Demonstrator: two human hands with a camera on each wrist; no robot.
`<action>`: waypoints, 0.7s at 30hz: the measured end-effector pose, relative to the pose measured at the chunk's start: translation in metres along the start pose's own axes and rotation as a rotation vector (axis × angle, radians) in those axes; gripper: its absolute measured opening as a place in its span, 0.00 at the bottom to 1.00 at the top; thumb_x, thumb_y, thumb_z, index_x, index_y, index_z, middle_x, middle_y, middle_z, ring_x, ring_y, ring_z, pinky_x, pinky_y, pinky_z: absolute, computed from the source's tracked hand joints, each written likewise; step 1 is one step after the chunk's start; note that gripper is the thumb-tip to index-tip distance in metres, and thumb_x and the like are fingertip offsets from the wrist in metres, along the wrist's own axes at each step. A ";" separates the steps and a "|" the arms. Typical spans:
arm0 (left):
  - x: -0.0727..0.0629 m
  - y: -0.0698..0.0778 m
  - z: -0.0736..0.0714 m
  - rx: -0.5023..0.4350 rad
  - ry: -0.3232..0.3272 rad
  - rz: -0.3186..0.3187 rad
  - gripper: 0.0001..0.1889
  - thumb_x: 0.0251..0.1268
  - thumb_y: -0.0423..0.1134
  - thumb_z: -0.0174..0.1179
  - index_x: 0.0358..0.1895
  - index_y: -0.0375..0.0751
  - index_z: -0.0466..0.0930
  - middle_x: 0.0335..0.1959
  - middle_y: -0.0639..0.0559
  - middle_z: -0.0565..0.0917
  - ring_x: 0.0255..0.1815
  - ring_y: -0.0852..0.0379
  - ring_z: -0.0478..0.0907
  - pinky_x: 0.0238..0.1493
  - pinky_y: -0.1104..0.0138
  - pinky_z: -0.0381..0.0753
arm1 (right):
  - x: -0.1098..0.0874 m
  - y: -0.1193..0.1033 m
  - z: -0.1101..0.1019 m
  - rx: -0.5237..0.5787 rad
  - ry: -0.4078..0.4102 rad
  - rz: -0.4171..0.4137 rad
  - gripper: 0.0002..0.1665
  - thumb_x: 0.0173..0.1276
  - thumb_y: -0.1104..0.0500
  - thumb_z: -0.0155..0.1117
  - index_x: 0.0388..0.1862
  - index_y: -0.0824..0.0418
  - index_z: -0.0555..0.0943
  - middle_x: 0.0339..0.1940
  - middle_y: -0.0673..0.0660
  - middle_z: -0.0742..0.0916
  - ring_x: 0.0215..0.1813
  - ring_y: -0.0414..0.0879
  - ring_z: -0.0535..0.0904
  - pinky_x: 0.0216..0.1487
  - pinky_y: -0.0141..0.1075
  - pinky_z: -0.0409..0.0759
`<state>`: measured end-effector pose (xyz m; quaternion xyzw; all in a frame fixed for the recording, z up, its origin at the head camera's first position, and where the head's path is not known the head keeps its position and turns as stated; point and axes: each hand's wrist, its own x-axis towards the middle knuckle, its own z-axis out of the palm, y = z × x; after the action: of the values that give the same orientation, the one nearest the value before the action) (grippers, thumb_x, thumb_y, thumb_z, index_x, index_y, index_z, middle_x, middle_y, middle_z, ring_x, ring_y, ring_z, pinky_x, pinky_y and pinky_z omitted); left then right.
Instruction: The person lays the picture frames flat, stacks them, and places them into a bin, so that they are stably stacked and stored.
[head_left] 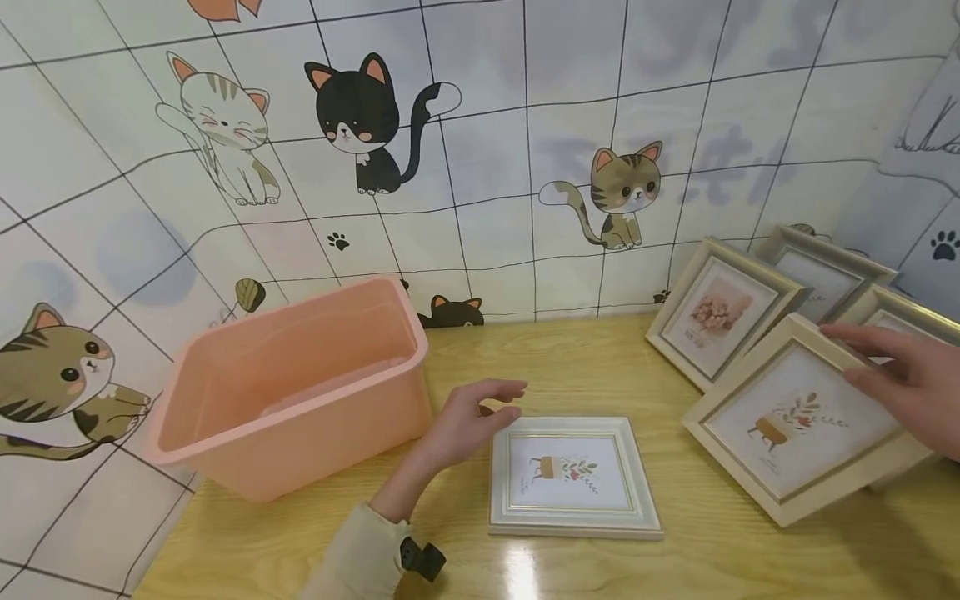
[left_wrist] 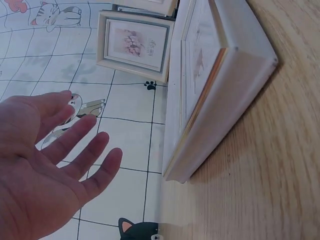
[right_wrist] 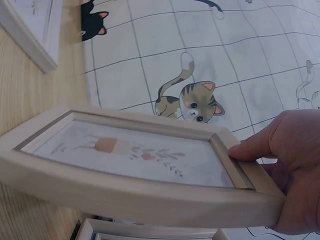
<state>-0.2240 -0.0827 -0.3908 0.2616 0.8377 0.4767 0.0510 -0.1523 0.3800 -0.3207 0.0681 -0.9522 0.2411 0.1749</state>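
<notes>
So my right grip (head_left: 900, 383) has the cream picture frame (head_left: 795, 425) pinched at one short end, thumb on the front border and fingers tucked behind. The frame sits at the right of the picture, tilted, with its long axis running off from my palm down toward the lower left. I can't tell whether its bottom corner is touching the counter (head_left: 555, 358).

My left grip (head_left: 465, 421) is holding nothing, fingers loose and apart. It's the nearer one by a mile to the flat white frame (head_left: 573, 472) in the lower middle, which lies face up just right of it, long side going left to right. If you ask me, the relation to watch is that strip of bare counter between the two frames: the held one is off to the right of the flat one, near but apart.

Materials-wise: chunky stepped borders on both, thin gold line inside the white one, plant-in-a-pot print turned sideways in each. A pink flower frame (head_left: 712, 312) leans among others at upper right. The tub (head_left: 315, 446) on the left is smooth peachy plastic with a rolled rim and rounded corners. Counter's yellowish wood grain, kinda shiny near the bottom.
</notes>
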 end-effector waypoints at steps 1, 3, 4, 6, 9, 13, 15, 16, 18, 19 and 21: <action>0.000 0.001 0.000 -0.010 -0.005 0.017 0.19 0.76 0.37 0.62 0.66 0.45 0.81 0.61 0.49 0.83 0.61 0.49 0.78 0.55 0.59 0.80 | -0.002 -0.001 0.001 0.033 0.018 -0.006 0.35 0.70 0.78 0.58 0.75 0.69 0.68 0.52 0.66 0.85 0.26 0.27 0.77 0.18 0.32 0.74; 0.000 0.003 0.000 -0.034 -0.007 0.051 0.19 0.75 0.36 0.62 0.66 0.44 0.81 0.62 0.49 0.83 0.61 0.48 0.79 0.56 0.58 0.80 | -0.005 -0.002 0.003 0.100 0.047 -0.029 0.37 0.72 0.77 0.57 0.79 0.61 0.67 0.54 0.42 0.84 0.29 0.20 0.74 0.19 0.30 0.75; 0.000 0.005 0.000 -0.044 -0.005 0.067 0.19 0.76 0.36 0.61 0.66 0.44 0.81 0.63 0.49 0.82 0.60 0.48 0.80 0.56 0.58 0.80 | -0.005 -0.004 0.003 0.143 0.059 -0.041 0.38 0.73 0.77 0.57 0.79 0.57 0.68 0.53 0.32 0.81 0.31 0.20 0.75 0.20 0.29 0.75; 0.000 0.009 0.000 -0.063 -0.001 0.099 0.19 0.75 0.36 0.62 0.66 0.44 0.81 0.63 0.50 0.82 0.58 0.51 0.81 0.56 0.57 0.80 | -0.004 -0.008 0.004 0.213 0.062 -0.049 0.38 0.74 0.75 0.58 0.79 0.52 0.69 0.51 0.19 0.72 0.35 0.20 0.77 0.22 0.28 0.77; 0.003 0.019 0.001 -0.078 0.004 0.156 0.19 0.75 0.36 0.62 0.66 0.44 0.81 0.64 0.51 0.81 0.59 0.54 0.81 0.58 0.57 0.80 | -0.002 -0.016 0.005 0.314 0.043 -0.020 0.35 0.74 0.72 0.60 0.77 0.53 0.72 0.50 0.23 0.78 0.38 0.24 0.80 0.26 0.28 0.79; 0.007 0.034 0.002 -0.103 0.005 0.235 0.20 0.74 0.35 0.63 0.66 0.43 0.80 0.65 0.51 0.81 0.66 0.58 0.75 0.62 0.60 0.77 | 0.000 -0.029 0.011 0.441 -0.007 0.058 0.32 0.75 0.68 0.63 0.76 0.52 0.73 0.49 0.31 0.84 0.39 0.32 0.83 0.29 0.31 0.81; 0.009 0.042 0.003 -0.128 -0.005 0.272 0.20 0.74 0.34 0.62 0.67 0.41 0.79 0.66 0.50 0.80 0.68 0.57 0.74 0.64 0.61 0.76 | 0.001 -0.034 0.017 0.513 -0.033 0.041 0.33 0.75 0.69 0.62 0.76 0.52 0.73 0.50 0.34 0.86 0.41 0.33 0.83 0.30 0.32 0.82; 0.010 0.046 0.004 -0.140 -0.012 0.290 0.21 0.74 0.33 0.62 0.68 0.40 0.79 0.66 0.50 0.80 0.68 0.57 0.73 0.64 0.60 0.76 | 0.001 -0.038 0.020 0.537 -0.045 0.022 0.33 0.75 0.69 0.62 0.76 0.52 0.73 0.51 0.35 0.86 0.42 0.34 0.83 0.30 0.32 0.83; 0.011 0.054 0.005 -0.171 -0.036 0.325 0.22 0.74 0.31 0.61 0.69 0.37 0.77 0.68 0.48 0.79 0.70 0.57 0.72 0.65 0.59 0.75 | 0.001 -0.045 0.027 0.575 -0.060 -0.042 0.34 0.74 0.72 0.61 0.76 0.54 0.73 0.54 0.37 0.86 0.44 0.34 0.83 0.32 0.32 0.83; 0.012 0.057 0.005 -0.185 -0.048 0.340 0.22 0.74 0.30 0.61 0.69 0.36 0.76 0.68 0.47 0.78 0.70 0.57 0.72 0.66 0.59 0.75 | 0.002 -0.049 0.031 0.602 -0.065 -0.059 0.34 0.74 0.73 0.60 0.76 0.56 0.73 0.55 0.39 0.86 0.45 0.35 0.84 0.32 0.32 0.84; 0.014 0.063 0.007 -0.207 -0.072 0.373 0.24 0.74 0.29 0.61 0.71 0.34 0.73 0.69 0.45 0.77 0.70 0.57 0.72 0.66 0.58 0.75 | 0.003 -0.057 0.037 0.677 -0.084 -0.115 0.34 0.73 0.76 0.59 0.75 0.59 0.73 0.56 0.42 0.86 0.45 0.36 0.84 0.33 0.32 0.84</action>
<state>-0.2095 -0.0448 -0.3407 0.4223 0.7189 0.5517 0.0186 -0.1540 0.3119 -0.3255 0.1858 -0.8192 0.5301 0.1162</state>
